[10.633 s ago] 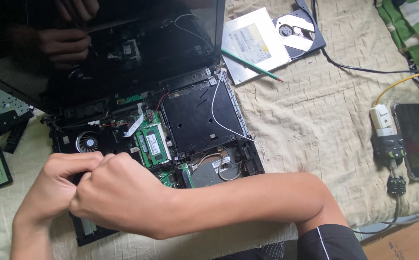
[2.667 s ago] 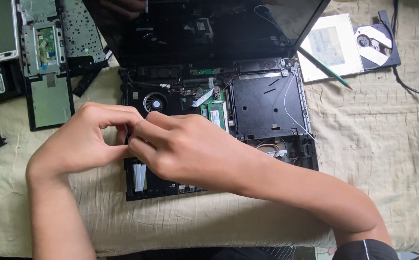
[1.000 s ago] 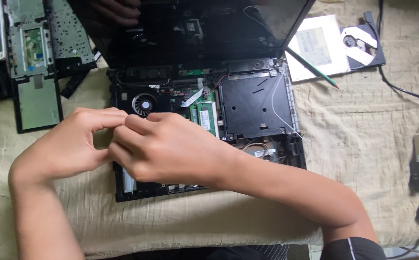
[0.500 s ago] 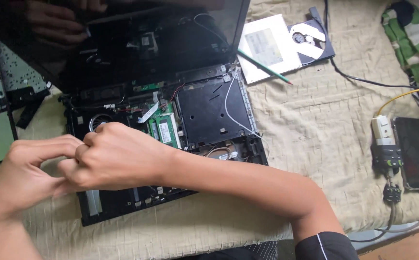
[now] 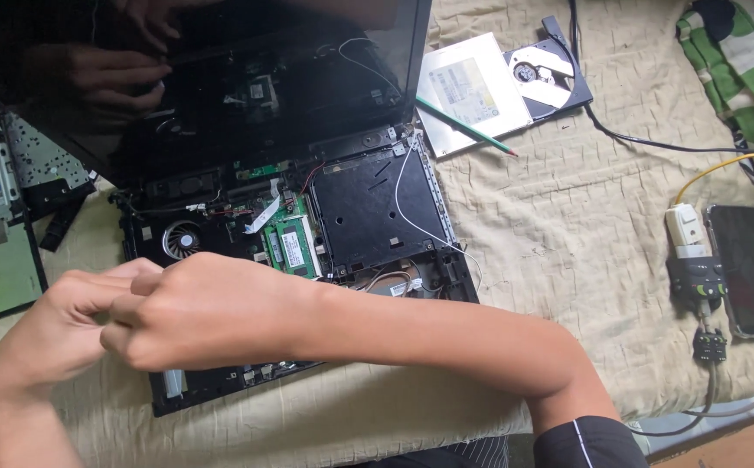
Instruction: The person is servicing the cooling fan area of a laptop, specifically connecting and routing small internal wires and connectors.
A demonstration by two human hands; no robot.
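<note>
Since half a second ago our left hand (image 5: 56, 325) and right hand (image 5: 208, 312) barely moved: fingers pinched together, contents hidden, lower left over the opened laptop base (image 5: 377, 208); only the view shifted.

**Beige quilted cloth under soft daylight**

A beige, crinkled cloth (image 5: 585, 225) with a stitched square pattern covers the whole work surface, spreading out to every side of the grip. Far to the right of the grip, at the top corner, lies a green-and-white patterned fabric (image 5: 745, 61). Below and right of the grip, past the cloth's edge, shows a strip of brown wooden floor (image 5: 741, 446) (only a sliver). The light is even and soft, with faint shadows.
</note>
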